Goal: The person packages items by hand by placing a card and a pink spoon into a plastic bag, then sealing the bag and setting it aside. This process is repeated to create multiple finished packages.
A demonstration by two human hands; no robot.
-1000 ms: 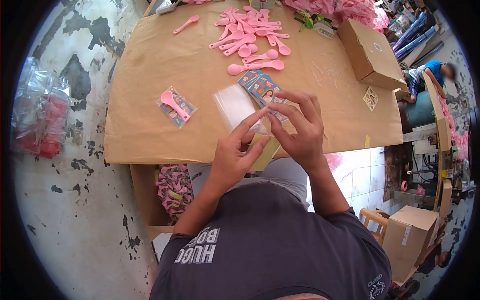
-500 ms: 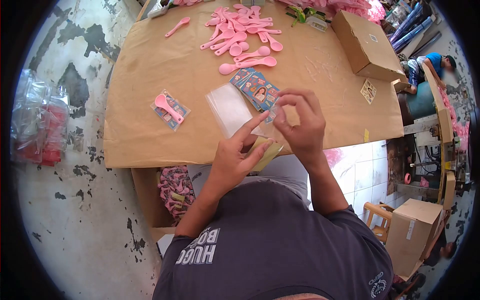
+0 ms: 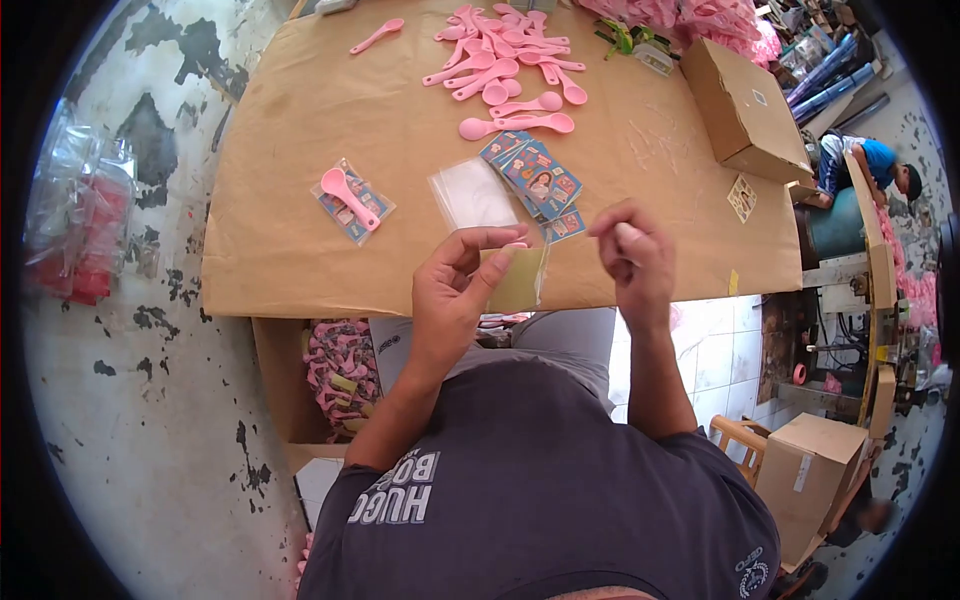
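Observation:
My left hand (image 3: 455,295) pinches a clear packet with an olive-yellow card (image 3: 517,282) at the table's front edge; a bit of pink shows at its top. To its right, my right hand (image 3: 636,255) is raised off the packet with its fingers curled; whether they hold anything small is hidden. Beyond the hands lie clear bags (image 3: 472,195) and, overlapping them, a fanned stack of blue printed cards (image 3: 542,181). A pink spoon (image 3: 350,198) rests on a bagged blue card at the left. Farther back is a heap of pink spoons (image 3: 500,55).
The brown-covered table (image 3: 270,130) carries a cardboard box (image 3: 745,110) at the back right and a lone spoon (image 3: 377,36) at the back left. A bin of packed pink items (image 3: 342,370) stands below the front edge. Another person (image 3: 875,165) is at the far right.
My right hand has moved right, away from the packet, and its fingers have curled in. The packet in my left hand now hangs more upright, its yellow side showing. The view has shifted slightly.

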